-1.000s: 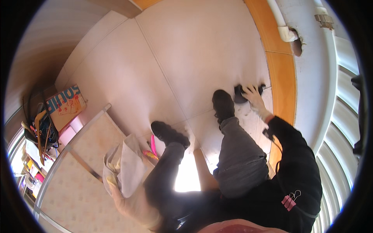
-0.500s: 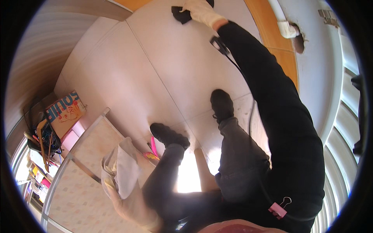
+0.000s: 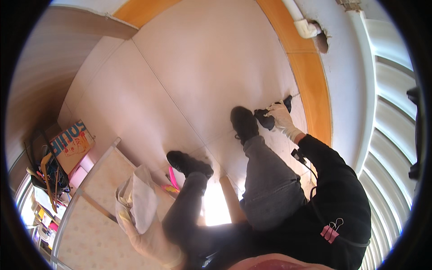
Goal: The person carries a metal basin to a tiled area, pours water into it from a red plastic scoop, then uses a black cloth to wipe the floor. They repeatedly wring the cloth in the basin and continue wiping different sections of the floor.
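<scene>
My right hand (image 3: 281, 118), in a cream-coloured glove, presses a black cloth (image 3: 264, 120) against the pale tiled floor (image 3: 189, 58). The cloth sticks out on both sides of the hand, beside my right shoe (image 3: 244, 122) and close to the orange border strip. At the lower left, my left hand (image 3: 130, 227) wears a similar glove and grips an off-white piece of cloth or a soft bag (image 3: 143, 200); which of the two I cannot tell. Its fingers are partly covered by the folds.
Orange strips (image 3: 310, 72) edge the floor. A white pipe (image 3: 306, 29) enters a broken hole in the right wall, above a white slatted shutter (image 3: 387, 121). To the left stand a metal-edged table (image 3: 96, 229), a cardboard box (image 3: 72, 144) and clutter. Something pink (image 3: 173, 178) lies by my left shoe.
My right hand has drawn the black cloth back across the floor, from the far edge to beside my right shoe. My left hand keeps its grip; the view has shifted slightly.
</scene>
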Tool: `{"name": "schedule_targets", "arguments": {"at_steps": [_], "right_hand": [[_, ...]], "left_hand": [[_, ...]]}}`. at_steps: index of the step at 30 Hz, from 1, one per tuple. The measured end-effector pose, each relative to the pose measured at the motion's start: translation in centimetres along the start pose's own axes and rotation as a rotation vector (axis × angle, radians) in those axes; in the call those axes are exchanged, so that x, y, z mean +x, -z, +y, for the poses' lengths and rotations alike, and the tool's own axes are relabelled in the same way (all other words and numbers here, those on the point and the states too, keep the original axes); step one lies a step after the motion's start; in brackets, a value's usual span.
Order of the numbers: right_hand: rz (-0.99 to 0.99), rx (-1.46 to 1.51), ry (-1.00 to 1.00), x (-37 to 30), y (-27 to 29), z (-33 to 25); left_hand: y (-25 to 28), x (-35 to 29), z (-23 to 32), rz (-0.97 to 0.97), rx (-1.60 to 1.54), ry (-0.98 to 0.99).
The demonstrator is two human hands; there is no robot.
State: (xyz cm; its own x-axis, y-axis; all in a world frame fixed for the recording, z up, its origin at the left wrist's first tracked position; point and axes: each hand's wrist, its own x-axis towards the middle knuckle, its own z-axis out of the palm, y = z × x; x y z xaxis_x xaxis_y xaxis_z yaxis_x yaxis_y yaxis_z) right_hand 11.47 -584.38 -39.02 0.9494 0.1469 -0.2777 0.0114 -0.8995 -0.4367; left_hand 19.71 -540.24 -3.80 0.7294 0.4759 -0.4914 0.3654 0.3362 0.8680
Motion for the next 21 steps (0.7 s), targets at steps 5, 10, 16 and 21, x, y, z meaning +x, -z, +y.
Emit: {"name": "schedule_targets", "arguments": {"at_steps": [5,10,16,21], "right_hand": [[0.54,0.01,0.307,16.8,5.3,0.7],[0.458,-0.173,0.298,35.3,11.9,1.8],[0.354,-0.287,0.12,25.3,7.6,4.6],[0.206,-0.183,0.054,3.5,3.0,5.7]], "left_hand": [[-0.5,0.8,0.3,0.048,-0.1,0.091],[-1.6,0.3,-0.3,-0.014,0.434,-0.136],[-2.5,0.0,-0.7,-0.054,0.732,-0.248],[-1.2,0.1,-0.7,-0.011,0.096,-0.008]]}}
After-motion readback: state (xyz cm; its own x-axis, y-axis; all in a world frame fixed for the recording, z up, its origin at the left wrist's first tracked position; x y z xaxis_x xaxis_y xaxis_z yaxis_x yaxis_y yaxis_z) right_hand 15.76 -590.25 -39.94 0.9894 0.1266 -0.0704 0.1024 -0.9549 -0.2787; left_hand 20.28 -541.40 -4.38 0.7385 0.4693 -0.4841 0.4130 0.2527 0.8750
